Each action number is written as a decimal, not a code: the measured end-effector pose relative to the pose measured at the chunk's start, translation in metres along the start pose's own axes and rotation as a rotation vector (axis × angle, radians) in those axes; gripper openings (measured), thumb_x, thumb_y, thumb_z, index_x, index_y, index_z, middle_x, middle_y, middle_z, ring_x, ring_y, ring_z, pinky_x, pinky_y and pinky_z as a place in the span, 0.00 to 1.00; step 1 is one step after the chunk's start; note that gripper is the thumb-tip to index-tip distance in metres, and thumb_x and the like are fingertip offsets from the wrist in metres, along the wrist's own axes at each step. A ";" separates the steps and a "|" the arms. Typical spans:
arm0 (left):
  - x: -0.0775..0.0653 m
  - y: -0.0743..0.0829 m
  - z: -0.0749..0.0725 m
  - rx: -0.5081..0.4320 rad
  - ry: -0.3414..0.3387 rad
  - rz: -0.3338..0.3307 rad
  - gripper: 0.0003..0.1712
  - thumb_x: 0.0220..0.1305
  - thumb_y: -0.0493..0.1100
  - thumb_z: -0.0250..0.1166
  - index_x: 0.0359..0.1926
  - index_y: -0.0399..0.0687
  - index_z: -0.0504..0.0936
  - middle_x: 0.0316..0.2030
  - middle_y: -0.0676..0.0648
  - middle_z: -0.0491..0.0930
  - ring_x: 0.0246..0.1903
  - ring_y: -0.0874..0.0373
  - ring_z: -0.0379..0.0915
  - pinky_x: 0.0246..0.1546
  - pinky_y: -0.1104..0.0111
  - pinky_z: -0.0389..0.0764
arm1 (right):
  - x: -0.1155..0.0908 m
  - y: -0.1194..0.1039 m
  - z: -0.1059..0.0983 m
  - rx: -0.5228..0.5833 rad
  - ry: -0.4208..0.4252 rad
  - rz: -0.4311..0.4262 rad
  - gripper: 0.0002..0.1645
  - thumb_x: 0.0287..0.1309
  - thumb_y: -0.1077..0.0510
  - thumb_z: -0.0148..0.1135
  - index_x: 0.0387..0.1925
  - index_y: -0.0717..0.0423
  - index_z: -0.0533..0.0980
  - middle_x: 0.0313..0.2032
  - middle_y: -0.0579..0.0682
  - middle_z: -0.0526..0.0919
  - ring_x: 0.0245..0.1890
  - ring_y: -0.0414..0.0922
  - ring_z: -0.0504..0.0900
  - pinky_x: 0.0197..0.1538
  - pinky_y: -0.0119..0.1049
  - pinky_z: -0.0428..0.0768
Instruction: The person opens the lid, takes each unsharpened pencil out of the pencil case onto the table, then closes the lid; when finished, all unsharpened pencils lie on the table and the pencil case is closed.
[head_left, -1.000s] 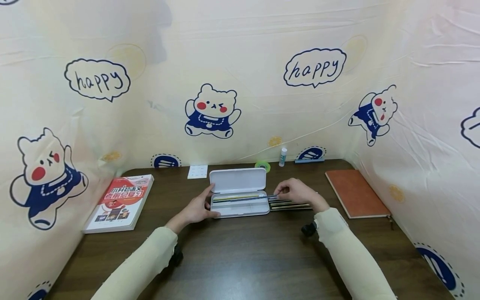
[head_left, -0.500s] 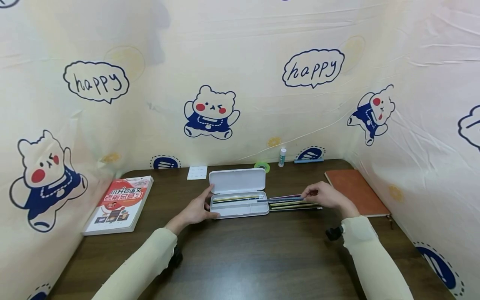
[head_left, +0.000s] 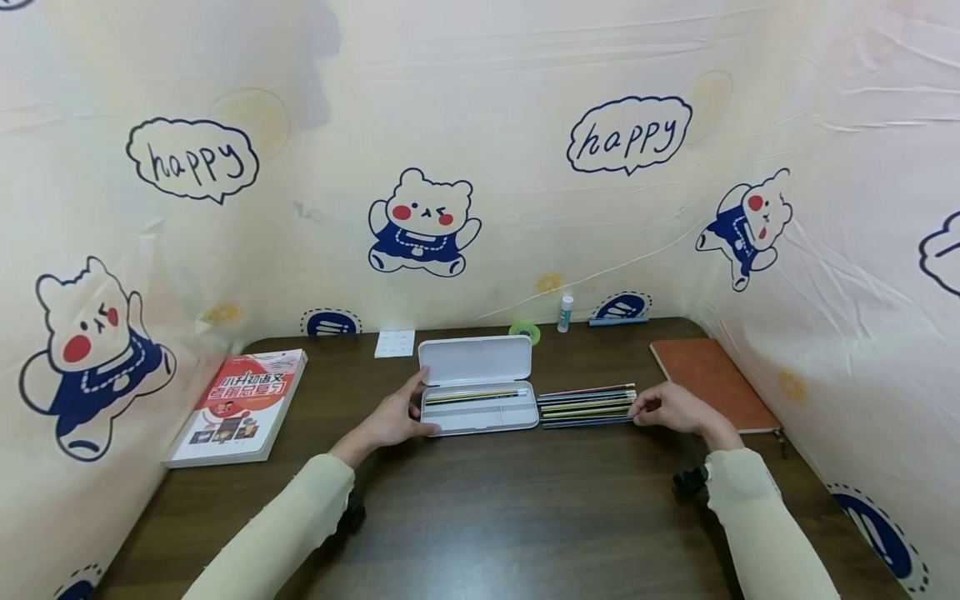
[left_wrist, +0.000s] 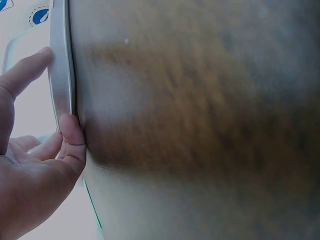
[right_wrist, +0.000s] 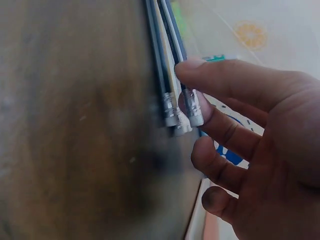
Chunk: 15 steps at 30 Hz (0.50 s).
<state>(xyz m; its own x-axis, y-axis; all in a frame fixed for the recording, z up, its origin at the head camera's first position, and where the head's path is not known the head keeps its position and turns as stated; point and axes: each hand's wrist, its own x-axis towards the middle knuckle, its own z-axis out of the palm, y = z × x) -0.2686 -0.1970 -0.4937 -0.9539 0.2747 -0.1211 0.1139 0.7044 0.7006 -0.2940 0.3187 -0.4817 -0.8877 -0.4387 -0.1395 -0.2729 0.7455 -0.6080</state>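
Note:
An open white pencil case lies on the table with its lid tipped back; a few pencils rest along the back of its tray. My left hand grips the case's left end, thumb at the near corner and fingers at the hinge side. Right of the case, several pencils lie side by side on the table. At their right ends, my right hand pinches a dark pencil at the near side of the row. Thumb and index finger meet near the pencil's white eraser in the right wrist view.
A red-and-white book lies at the left, a brown notebook at the right. Along the back are a white card, green tape roll, glue stick and blue stick-like object.
My right hand has drawn a pencil rightward out of the case and brought it down to the near side of the row. The left hand has stayed on the case.

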 end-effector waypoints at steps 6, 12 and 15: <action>0.000 0.000 0.000 0.005 -0.002 0.008 0.65 0.54 0.49 0.78 0.80 0.54 0.42 0.68 0.41 0.69 0.39 0.56 0.71 0.40 0.66 0.72 | 0.002 0.001 0.004 -0.011 0.044 0.024 0.03 0.59 0.59 0.69 0.34 0.48 0.86 0.36 0.46 0.87 0.35 0.42 0.76 0.43 0.38 0.75; -0.001 0.001 -0.001 0.010 -0.006 0.002 0.65 0.54 0.49 0.77 0.80 0.55 0.41 0.68 0.41 0.69 0.40 0.57 0.71 0.40 0.66 0.73 | 0.002 -0.003 0.007 -0.029 0.059 0.013 0.03 0.57 0.59 0.71 0.33 0.49 0.87 0.37 0.47 0.88 0.37 0.41 0.79 0.44 0.38 0.75; -0.001 0.002 -0.002 0.009 -0.005 -0.006 0.65 0.54 0.49 0.77 0.80 0.56 0.42 0.69 0.41 0.69 0.40 0.56 0.71 0.41 0.66 0.73 | 0.002 -0.005 0.007 -0.026 0.054 0.013 0.03 0.57 0.59 0.71 0.34 0.49 0.87 0.37 0.47 0.88 0.37 0.41 0.79 0.45 0.38 0.75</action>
<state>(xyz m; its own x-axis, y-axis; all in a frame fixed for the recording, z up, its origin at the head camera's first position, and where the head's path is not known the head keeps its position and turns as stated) -0.2679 -0.1971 -0.4913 -0.9531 0.2740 -0.1288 0.1110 0.7119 0.6935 -0.2921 0.3108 -0.4846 -0.9099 -0.4014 -0.1048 -0.2697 0.7642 -0.5858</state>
